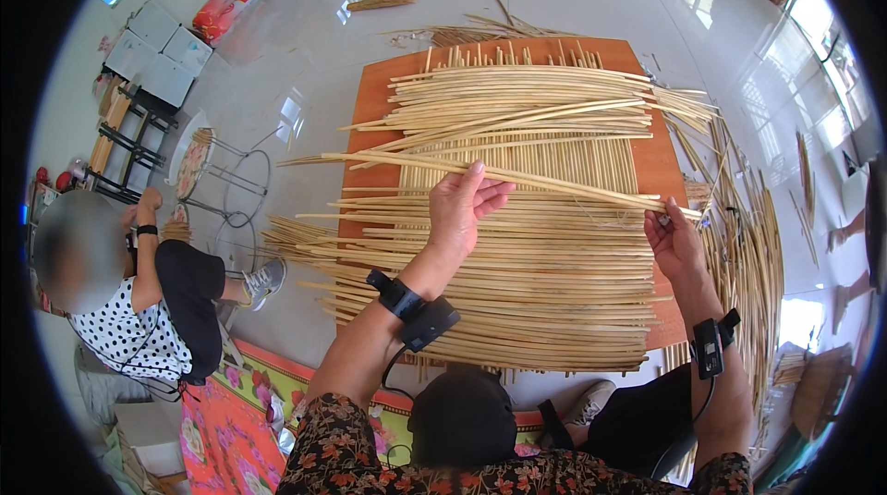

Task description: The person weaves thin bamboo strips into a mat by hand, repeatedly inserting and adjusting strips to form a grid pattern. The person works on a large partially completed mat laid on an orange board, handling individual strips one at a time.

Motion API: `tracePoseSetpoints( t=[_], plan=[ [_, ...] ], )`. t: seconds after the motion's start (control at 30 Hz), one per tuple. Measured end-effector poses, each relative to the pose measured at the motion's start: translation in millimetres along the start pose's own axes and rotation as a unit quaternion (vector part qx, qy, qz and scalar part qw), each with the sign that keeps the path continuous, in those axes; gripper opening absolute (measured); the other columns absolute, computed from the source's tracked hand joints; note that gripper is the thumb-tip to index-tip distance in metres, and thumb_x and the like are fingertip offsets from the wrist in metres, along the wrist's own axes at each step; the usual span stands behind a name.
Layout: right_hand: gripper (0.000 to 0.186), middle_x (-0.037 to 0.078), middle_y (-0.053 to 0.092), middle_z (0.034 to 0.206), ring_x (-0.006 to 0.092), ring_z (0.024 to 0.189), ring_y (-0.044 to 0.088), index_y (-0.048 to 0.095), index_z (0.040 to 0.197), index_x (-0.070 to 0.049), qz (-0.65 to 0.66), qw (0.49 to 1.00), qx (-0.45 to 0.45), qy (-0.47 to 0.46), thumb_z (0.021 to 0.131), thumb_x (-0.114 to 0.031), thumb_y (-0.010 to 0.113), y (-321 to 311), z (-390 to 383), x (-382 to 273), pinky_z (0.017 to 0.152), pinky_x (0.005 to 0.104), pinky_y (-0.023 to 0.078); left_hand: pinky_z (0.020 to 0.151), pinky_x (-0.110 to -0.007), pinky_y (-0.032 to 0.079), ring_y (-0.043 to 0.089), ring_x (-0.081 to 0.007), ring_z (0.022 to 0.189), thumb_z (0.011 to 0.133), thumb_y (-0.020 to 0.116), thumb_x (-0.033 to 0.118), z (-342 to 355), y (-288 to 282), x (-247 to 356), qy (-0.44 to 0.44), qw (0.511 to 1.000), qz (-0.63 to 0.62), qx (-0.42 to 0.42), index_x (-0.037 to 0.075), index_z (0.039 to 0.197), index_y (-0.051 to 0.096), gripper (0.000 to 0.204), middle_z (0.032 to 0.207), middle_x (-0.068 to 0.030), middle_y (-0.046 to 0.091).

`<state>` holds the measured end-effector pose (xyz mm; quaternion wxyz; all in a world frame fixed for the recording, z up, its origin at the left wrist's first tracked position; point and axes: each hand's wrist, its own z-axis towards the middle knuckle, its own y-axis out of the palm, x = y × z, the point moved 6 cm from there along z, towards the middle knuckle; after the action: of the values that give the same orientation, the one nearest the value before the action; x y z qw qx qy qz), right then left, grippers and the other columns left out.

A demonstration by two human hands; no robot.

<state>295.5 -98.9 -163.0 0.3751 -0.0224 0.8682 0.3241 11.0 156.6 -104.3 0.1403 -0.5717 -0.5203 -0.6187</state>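
Note:
A few long, pale, peeled stalks (573, 185) slant across a wooden tabletop, above a layer of other stalks. My left hand (457, 208) is closed on them near their middle, its thumb pressed over them. At their right end, my right hand (676, 234) pinches them near the tabletop's right edge. Beneath lies a mat of stalks (517, 264), running side to side over a row of upright-running stalks (527, 151) that shows in the gap. Farther back, another band of crosswise stalks (517, 88) rests on the brown tabletop (374, 79).
More loose stalks (748, 264) lie on the floor at the right. A wire stool frame (242, 185) stands at the left, near a seated person (139, 310) in a dotted top. Floral cloth (226, 430) covers the floor at the lower left. A small bundle (382, 1) lies beyond the table.

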Motion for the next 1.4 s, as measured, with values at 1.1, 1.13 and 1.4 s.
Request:
tracePoseSetpoints(
  t=[1.1, 1.13, 1.4],
  plan=[
    [0.017, 0.016, 0.069, 0.106, 0.0269, 0.099, 0.073, 0.063, 0.110, -0.001, -0.008, 0.998, 0.002, 0.066, 0.105, -0.017, 0.062, -1.1, -1.8, -4.0, 0.085, 0.0341, 0.067, 0.089, -0.037, 0.064, 0.073, -0.0239, 0.099, 0.106, 0.061, 0.024, 6.9, -8.4, 2.1, -0.030, 0.999, -0.002, -0.041, 0.007, 0.117, 0.064, 0.020, 0.121, -0.0182, 0.072],
    [0.016, 0.016, 0.069, 0.106, 0.0270, 0.099, 0.073, 0.063, 0.111, -0.001, -0.005, 0.997, 0.001, 0.071, 0.105, -0.016, 0.062, -1.9, -0.5, -3.1, 0.085, 0.0344, 0.067, 0.089, -0.037, 0.063, 0.073, -0.0244, 0.100, 0.106, 0.061, 0.023, 6.8, -9.6, 1.8, -0.030, 0.999, -0.002, -0.039, 0.007, 0.116, 0.064, 0.019, 0.121, -0.0183, 0.072],
    [0.015, 0.018, 0.071, 0.105, 0.0283, 0.099, 0.074, 0.064, 0.111, -0.002, 0.025, 0.993, -0.020, 0.109, 0.105, -0.016, 0.062, 1.3, 0.3, -1.2, 0.085, 0.0375, 0.067, 0.094, -0.038, 0.063, 0.072, -0.0256, 0.105, 0.106, 0.060, 0.017, 7.4, -15.7, 0.5, -0.033, 0.998, -0.021, -0.055, 0.010, 0.115, 0.064, 0.012, 0.129, -0.0216, 0.068]
  ],
)
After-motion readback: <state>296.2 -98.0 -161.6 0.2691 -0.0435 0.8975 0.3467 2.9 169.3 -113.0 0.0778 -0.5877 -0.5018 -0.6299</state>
